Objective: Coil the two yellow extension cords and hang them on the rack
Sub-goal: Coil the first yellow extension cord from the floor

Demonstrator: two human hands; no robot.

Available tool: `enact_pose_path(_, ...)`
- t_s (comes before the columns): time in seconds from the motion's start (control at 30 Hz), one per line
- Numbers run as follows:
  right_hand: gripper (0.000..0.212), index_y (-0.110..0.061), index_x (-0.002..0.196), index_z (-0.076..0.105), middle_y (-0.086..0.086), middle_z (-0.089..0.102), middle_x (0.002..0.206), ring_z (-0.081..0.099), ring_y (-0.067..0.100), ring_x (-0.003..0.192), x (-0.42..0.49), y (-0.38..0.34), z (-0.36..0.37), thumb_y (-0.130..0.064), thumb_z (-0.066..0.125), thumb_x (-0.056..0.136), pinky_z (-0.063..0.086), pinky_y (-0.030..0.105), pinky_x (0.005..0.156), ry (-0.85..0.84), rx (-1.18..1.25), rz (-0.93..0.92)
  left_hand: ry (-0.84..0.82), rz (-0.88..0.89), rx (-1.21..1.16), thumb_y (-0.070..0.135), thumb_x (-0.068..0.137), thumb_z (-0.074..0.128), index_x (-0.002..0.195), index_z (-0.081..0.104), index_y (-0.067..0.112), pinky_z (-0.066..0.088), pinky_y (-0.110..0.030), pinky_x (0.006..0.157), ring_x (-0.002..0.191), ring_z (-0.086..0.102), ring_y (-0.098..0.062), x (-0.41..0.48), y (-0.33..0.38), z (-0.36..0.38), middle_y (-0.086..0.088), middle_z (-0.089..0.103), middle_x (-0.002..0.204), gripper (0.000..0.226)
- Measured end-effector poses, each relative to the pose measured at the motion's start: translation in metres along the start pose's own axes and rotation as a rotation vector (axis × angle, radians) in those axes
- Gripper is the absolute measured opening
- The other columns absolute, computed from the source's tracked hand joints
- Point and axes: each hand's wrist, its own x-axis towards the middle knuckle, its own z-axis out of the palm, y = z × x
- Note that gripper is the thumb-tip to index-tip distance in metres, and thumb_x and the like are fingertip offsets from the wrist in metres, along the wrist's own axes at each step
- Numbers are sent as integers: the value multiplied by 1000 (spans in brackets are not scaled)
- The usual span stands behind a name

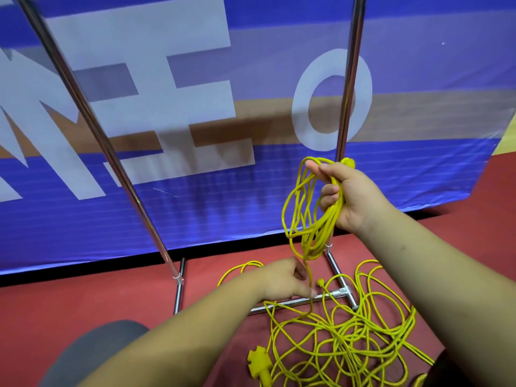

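My right hand (pixel 346 196) gripped one partly wound coil (pixel 304 219), raised before the rack upright (pixel 349 79), while my left hand (pixel 284 277) pinched the strand (pixel 309 275) feeding down to the loose tangle (pixel 349 344) on the red floor (pixel 83 303). I judged a snag the main risk: the tangle overlay the base bar (pixel 293 301), so a hard pull could tighten a knot or drag loops off the coil. Count: two uprights, one coil, one tangle whose two cords I could not separate, one socket block (pixel 258 364).
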Motion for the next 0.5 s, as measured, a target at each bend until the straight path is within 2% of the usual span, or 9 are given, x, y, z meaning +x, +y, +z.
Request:
enact_pose_path(0.07, 7, -13, 104, 63, -2, 81, 105, 42, 2, 41, -2, -3, 1, -11, 56, 103, 32, 13, 37, -17, 8, 8, 0, 41, 39, 39, 88, 81, 151, 47, 23, 47, -28, 99, 125, 61, -20, 2, 3, 4, 3, 58, 147, 74)
enact_pose_path(0.1, 8, -12, 105, 62, -2, 79, 94, 42, 2, 41, -2, -4, 1, -10, 55, 102, 32, 14, 37, -24, 7, 12, -27, 68, 71, 37, 90, 80, 152, 47, 26, 45, -27, 100, 127, 60, -20, 3, 3, 7, 1, 59, 147, 71)
enact_pose_path(0.13, 8, -12, 103, 62, -3, 75, 84, 42, 3, 42, -3, -5, 1, -9, 55, 101, 31, 15, 36, -34, 6, 15, -70, 89, 114, 33, 91, 79, 150, 52, 28, 45, -26, 97, 121, 62, -22, 5, 2, 11, -3, 63, 141, 64)
enact_pose_path(0.2, 10, -11, 98, 62, -5, 64, 73, 39, 4, 42, -5, -7, 1, -8, 52, 98, 29, 16, 36, -60, 9, 22, -192, 116, 169, 24, 95, 75, 140, 62, 23, 44, -24, 86, 99, 62, -18, 7, -2, 20, -7, 69, 116, 47)
enact_pose_path(0.27, 13, -11, 96, 62, -6, 57, 71, 34, 5, 39, -9, -10, -1, -9, 50, 94, 25, 17, 35, -77, 7, 25, -322, 98, 182, 18, 98, 72, 134, 67, 16, 44, -22, 81, 87, 56, -10, 10, -9, 30, 4, 64, 94, 37)
enact_pose_path(0.3, 14, -12, 96, 62, -7, 54, 70, 31, 5, 38, -10, -12, -3, -9, 49, 93, 23, 17, 35, -80, 2, 27, -369, 83, 197, 15, 99, 70, 134, 67, 16, 45, -21, 83, 87, 56, -8, 11, -13, 34, 7, 63, 94, 35)
enact_pose_path(0.4, 12, -14, 99, 60, -9, 46, 66, 28, 4, 36, -13, -17, -10, -12, 49, 95, 22, 19, 33, -82, 4, 44, -474, 36, 305, 10, 101, 65, 141, 62, 15, 45, -30, 100, 104, 56, -12, 13, -29, 48, -2, 68, 121, 41)
enact_pose_path(0.5, 12, -17, 96, 62, -9, 40, 60, 26, 4, 34, -13, -19, -18, -24, 56, 103, 20, 19, 31, -96, -20, 41, -529, -34, 508, 18, 102, 65, 146, 59, 21, 46, -32, 100, 112, 60, -20, 15, -45, 59, -9, 66, 138, 44)
